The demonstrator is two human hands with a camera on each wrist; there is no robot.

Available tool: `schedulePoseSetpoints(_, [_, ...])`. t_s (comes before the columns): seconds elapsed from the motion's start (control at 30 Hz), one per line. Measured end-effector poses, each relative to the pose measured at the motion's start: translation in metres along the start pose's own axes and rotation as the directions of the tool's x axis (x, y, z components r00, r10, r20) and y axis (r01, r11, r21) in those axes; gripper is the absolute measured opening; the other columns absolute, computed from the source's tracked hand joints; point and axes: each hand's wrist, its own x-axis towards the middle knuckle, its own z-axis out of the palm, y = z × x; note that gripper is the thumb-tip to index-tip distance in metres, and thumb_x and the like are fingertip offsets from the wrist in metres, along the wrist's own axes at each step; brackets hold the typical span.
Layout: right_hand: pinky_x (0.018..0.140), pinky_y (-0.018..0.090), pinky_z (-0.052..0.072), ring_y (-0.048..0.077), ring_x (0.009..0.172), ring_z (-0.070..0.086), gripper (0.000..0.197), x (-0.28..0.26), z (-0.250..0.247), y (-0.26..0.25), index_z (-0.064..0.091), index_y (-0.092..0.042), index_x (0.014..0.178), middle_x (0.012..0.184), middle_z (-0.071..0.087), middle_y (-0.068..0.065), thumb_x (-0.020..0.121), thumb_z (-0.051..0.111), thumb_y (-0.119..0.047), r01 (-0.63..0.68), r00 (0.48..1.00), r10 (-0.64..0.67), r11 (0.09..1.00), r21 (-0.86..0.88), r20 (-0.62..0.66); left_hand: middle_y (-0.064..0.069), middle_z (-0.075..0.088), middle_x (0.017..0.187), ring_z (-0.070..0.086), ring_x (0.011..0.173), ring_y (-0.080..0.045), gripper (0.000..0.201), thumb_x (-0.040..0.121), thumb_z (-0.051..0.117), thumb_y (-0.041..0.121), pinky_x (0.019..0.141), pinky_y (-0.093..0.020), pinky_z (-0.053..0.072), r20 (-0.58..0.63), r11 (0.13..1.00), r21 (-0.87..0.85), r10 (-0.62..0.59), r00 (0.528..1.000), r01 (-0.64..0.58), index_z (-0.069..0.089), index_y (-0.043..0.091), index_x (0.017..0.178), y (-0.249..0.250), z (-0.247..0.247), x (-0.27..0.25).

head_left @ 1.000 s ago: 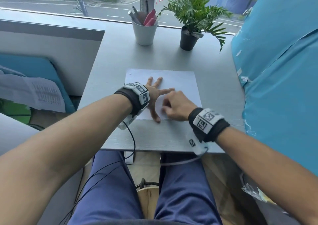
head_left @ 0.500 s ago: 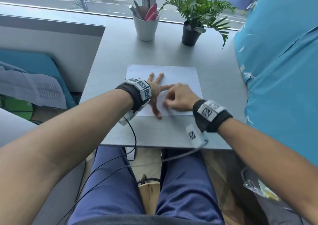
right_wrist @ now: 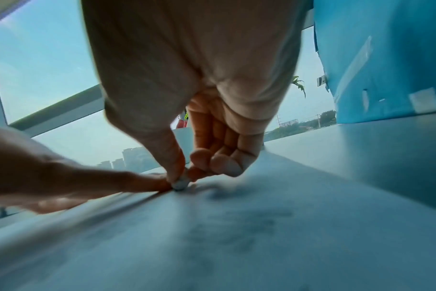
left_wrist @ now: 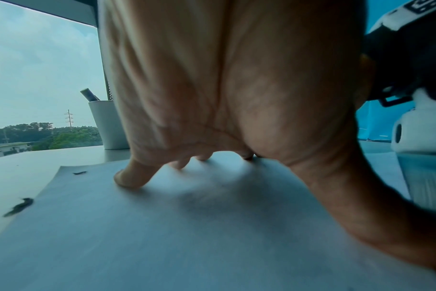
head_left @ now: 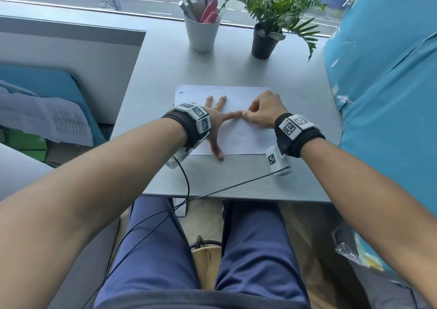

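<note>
A sheet of paper (head_left: 238, 140) lies flat on the grey desk (head_left: 236, 181), about midway between the desk's left and right edges. Its near edge runs parallel to the desk's near edge and is set a little back from it. We see the left hand (head_left: 214, 125) spread palm-down on the left half of the sheet, with the fingers (left_wrist: 129, 178) straight and splayed and their tips pressing the paper; the thumb tip reaches the sheet's near edge. The right hand (head_left: 264, 113) rests on the right half, toward the sheet's far edge, with thumb and forefinger pinched on a small pale object (right_wrist: 180, 184) and the other fingers curled into the palm. In the right wrist view that object touches the paper just beside the tip of the left forefinger; we cannot tell what it is. The two hands meet near the middle of the sheet. A small dark mark (left_wrist: 79, 172) lies on the sheet near its far left corner. Both wrist straps (head_left: 294, 125) carry black-and-white square code markers. A printed sheet (head_left: 59, 119) beyond the desk's left edge shows rows of print too small to read. Toward the desk's far edge stand a white pot (head_left: 201, 36) of pens and a potted plant (head_left: 264, 44), well apart from the hands.
</note>
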Motion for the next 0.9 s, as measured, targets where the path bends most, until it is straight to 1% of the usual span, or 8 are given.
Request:
schedulePoseSetpoints(0.13, [0.066,0.028,0.057,0.016,0.067,0.063,0.017,-0.038,0.023,-0.020,0.073,-0.009,0.071,0.072,0.070,0.004,0.077,0.067,-0.024,0.152,0.984,-0.145,0.986,-0.072,0.103,-0.004,-0.035,0.156,-0.028,0.142,-0.043,0.152,0.040,0.089,0.065,0.101,-0.078,0.010,0.002,0.999,0.037,-0.019,1.000,0.019,-0.019,0.053,0.147,0.004,0.000,0.002])
schedulePoseSetpoints(0.23, [0.057,0.012,0.047,0.008,0.064,0.060,0.015,-0.053,0.023,-0.025,0.076,-0.010,0.077,0.076,0.070,-0.002,0.080,0.069,-0.023,0.253,0.937,-0.225,0.965,-0.074,0.267,-0.005,-0.038,0.155,-0.029,0.141,-0.044,0.154,0.039,0.090,0.064,0.101,-0.078,0.009,0.024,0.998,0.052,-0.039,0.999,0.037,-0.022,0.053,0.145,0.008,-0.003,0.000])
schedulePoseSetpoints(0.3, [0.053,0.006,0.037,0.005,0.061,0.057,0.014,-0.030,0.009,-0.013,0.077,-0.011,0.077,0.077,0.072,0.000,0.079,0.071,-0.023,0.169,0.976,-0.158,0.984,-0.060,0.152,-0.004,-0.037,0.155,-0.029,0.141,-0.043,0.153,0.040,0.091,0.062,0.104,-0.077,0.009,0.032,0.999,0.033,-0.032,0.999,0.031,-0.021,0.054,0.145,0.008,-0.004,0.000])
schedulePoseSetpoints(0.4, [0.064,0.017,0.044,0.017,0.071,0.066,0.018,-0.008,-0.004,-0.001,0.077,-0.007,0.078,0.079,0.075,0.010,0.078,0.070,-0.023,0.072,0.997,-0.072,0.996,-0.053,0.003,-0.004,-0.035,0.157,-0.028,0.142,-0.043,0.153,0.039,0.091,0.062,0.106,-0.077,0.011,0.021,0.999,0.029,-0.040,0.999,0.039,-0.019,0.056,0.145,0.007,-0.003,-0.001])
schedulePoseSetpoints(0.53, [0.068,0.026,0.057,0.018,0.072,0.067,0.015,-0.051,0.023,-0.027,0.076,-0.007,0.080,0.079,0.073,0.005,0.079,0.068,-0.021,0.259,0.947,-0.232,0.960,-0.102,0.223,-0.007,-0.037,0.155,-0.028,0.141,-0.045,0.155,0.040,0.092,0.060,0.105,-0.077,0.011,0.023,0.998,0.050,-0.044,0.999,0.043,-0.021,0.051,0.146,0.010,-0.005,0.000])
schedulePoseSetpoints(0.6, [0.062,0.014,0.050,0.012,0.069,0.065,0.013,-0.056,0.022,-0.027,0.077,-0.011,0.081,0.078,0.072,0.000,0.079,0.072,-0.023,0.284,0.917,-0.248,0.956,-0.075,0.314,-0.008,-0.037,0.155,-0.028,0.141,-0.046,0.155,0.042,0.092,0.059,0.104,-0.075,0.010,0.025,0.998,0.056,-0.044,0.999,0.043,-0.022,0.050,0.147,0.010,-0.006,-0.002])
schedulePoseSetpoints(0.77, [0.067,0.017,0.048,0.016,0.075,0.067,0.017,-0.007,-0.006,0.001,0.078,-0.009,0.081,0.081,0.074,0.007,0.076,0.074,-0.024,0.102,0.994,-0.101,0.994,-0.042,0.031,-0.004,-0.035,0.157,-0.028,0.142,-0.043,0.154,0.037,0.091,0.062,0.105,-0.077,0.014,0.018,0.998,0.035,-0.043,0.999,0.043,-0.020,0.056,0.144,0.008,-0.003,-0.001])
schedulePoseSetpoints(0.9, [0.064,0.017,0.050,0.013,0.071,0.066,0.012,-0.044,0.018,-0.021,0.077,-0.010,0.079,0.079,0.071,0.002,0.078,0.071,-0.021,0.237,0.954,-0.217,0.968,-0.082,0.205,-0.007,-0.036,0.156,-0.028,0.141,-0.045,0.154,0.041,0.091,0.061,0.105,-0.076,0.012,0.022,0.997,0.061,-0.043,0.999,0.041,-0.021,0.051,0.147,0.011,-0.005,0.000])
